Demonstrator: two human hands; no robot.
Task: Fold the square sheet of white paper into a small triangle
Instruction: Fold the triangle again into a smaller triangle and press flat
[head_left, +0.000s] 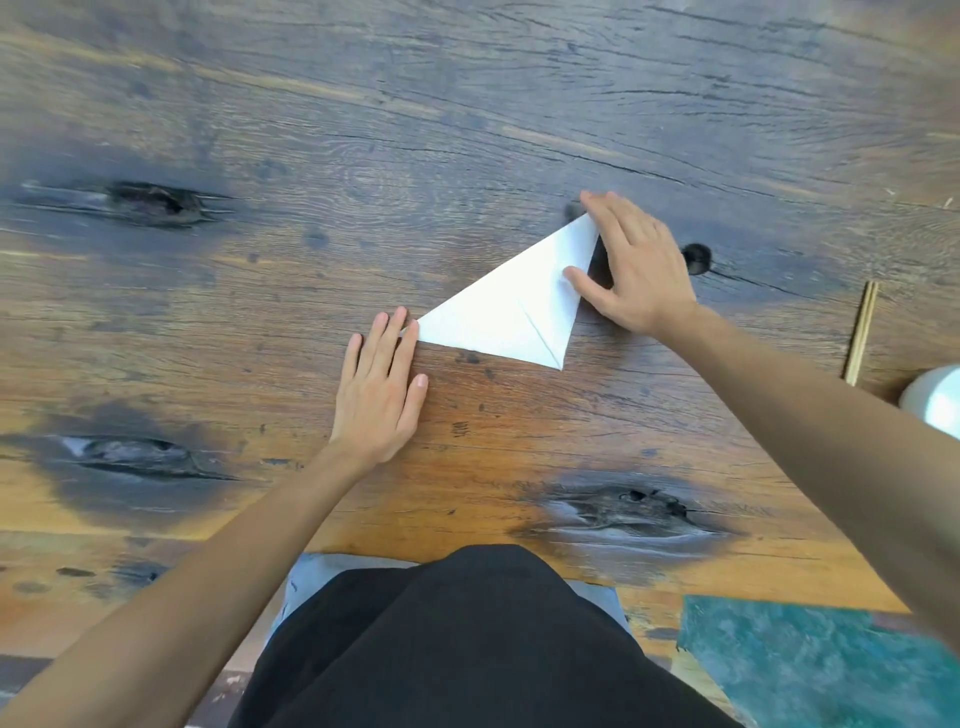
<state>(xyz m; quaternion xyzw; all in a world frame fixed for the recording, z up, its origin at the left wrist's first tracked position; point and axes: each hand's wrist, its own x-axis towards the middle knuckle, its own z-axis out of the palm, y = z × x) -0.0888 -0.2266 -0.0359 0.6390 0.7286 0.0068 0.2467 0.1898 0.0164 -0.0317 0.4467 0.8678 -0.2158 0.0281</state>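
Observation:
The white paper (511, 306) lies on the wooden table (363, 156) as a folded triangle, with a crease line running to its near right corner. My left hand (382, 389) rests flat on the table, its fingertips touching the paper's left corner. My right hand (631, 265) is spread over the paper's far right corner, thumb pressing on the sheet near its right edge, fingers reaching past the tip. Neither hand lifts the paper; both press down on it.
A pair of wooden chopsticks (861, 332) lies at the right. A white rounded object (935, 400) sits at the right edge. Dark knots mark the tabletop (150, 202). The table's near edge runs just in front of my body; a teal surface (810, 665) shows below right.

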